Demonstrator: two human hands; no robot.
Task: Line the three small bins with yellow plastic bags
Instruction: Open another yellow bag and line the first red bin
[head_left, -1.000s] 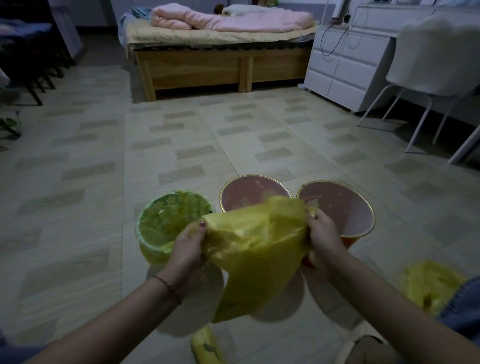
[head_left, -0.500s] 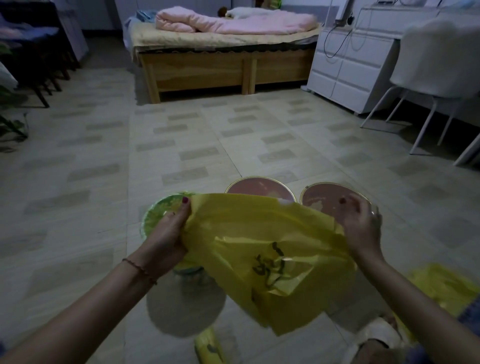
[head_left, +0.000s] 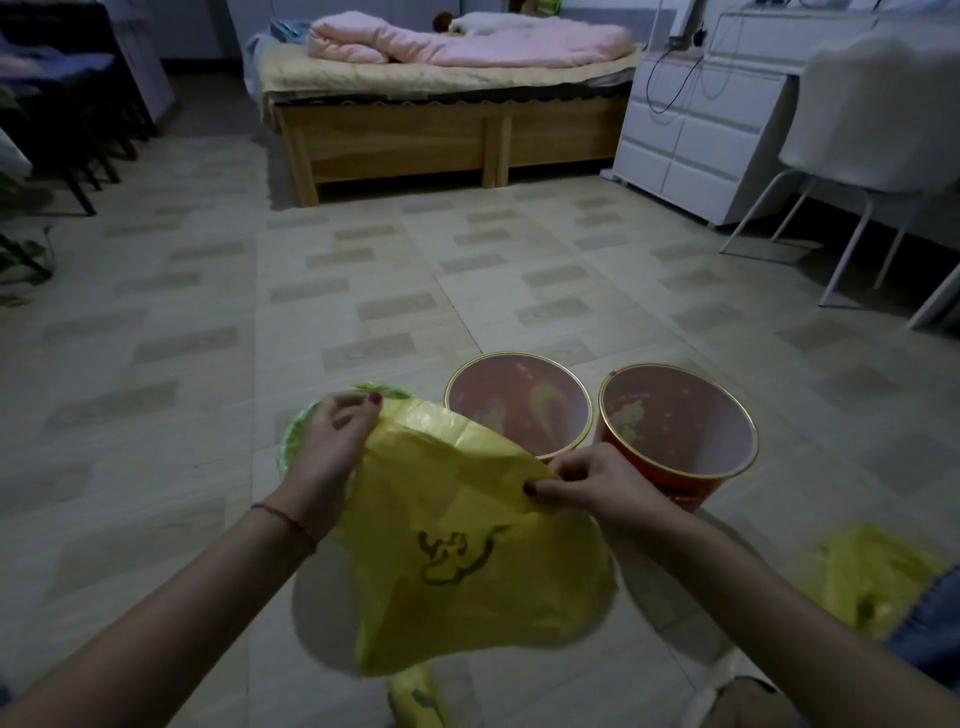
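Three small bins stand in a row on the tiled floor. A yellow-green liner covers the left bin (head_left: 292, 441), which is mostly hidden behind my left hand. Bare and red-orange inside, with gold rims, are the middle bin (head_left: 519, 405) and the right bin (head_left: 675, 431). A yellow plastic bag (head_left: 467, 551) with a dark printed figure hangs in front of the bins. My left hand (head_left: 332, 447) pinches its upper left edge. At the upper right edge, my right hand (head_left: 597, 483) grips the bag just in front of the middle bin.
Another crumpled yellow bag (head_left: 872, 577) lies on the floor at the right by my knee. A rolled yellow bag (head_left: 418, 696) lies at the bottom centre. A wooden bed (head_left: 447, 135), white drawers (head_left: 691, 135) and a white chair (head_left: 872, 130) stand farther back.
My right hand has moved left and toward me along the bag's top edge, uncovering the right bin. The bag hangs lower and more gathered, with the printed figure facing me.
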